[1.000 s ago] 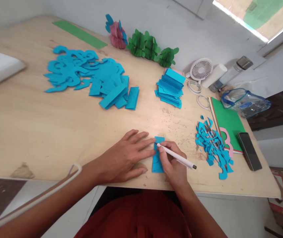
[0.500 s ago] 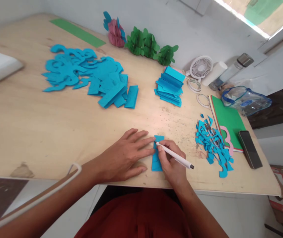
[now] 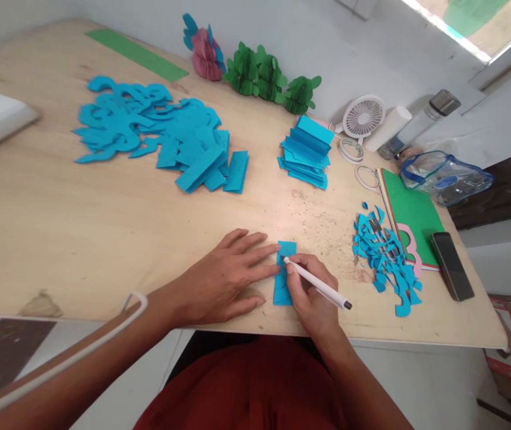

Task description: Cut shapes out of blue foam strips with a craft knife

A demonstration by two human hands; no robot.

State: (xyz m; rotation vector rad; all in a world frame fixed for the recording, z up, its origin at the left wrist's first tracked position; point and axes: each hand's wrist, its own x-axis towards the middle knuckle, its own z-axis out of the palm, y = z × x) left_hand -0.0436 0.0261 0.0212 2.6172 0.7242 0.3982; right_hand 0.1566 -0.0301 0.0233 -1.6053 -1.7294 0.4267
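Note:
A small upright blue paper piece point(image 3: 285, 292) lies near the table's front edge, with faint lines on it. My left hand point(image 3: 226, 278) rests flat with fingers spread, two fingertips touching the paper's left edge. In my right hand point(image 3: 316, 292) is a white pen point(image 3: 318, 282), its tip on the upper part of the paper and its dark end pointing to the lower right. My right fingers cover part of the paper's right side.
Blue cut shapes point(image 3: 116, 119) and folded blue papers point(image 3: 202, 158) lie at the back left. A blue stack point(image 3: 307, 152) stands behind my hands. Blue scraps point(image 3: 385, 251), a green sheet point(image 3: 414, 209), a phone point(image 3: 452, 266) and a small fan point(image 3: 363, 117) are at the right.
The pen tip has shifted very slightly to the right on the paper. My left hand has kept its place beside the paper. The whole view has moved a little.

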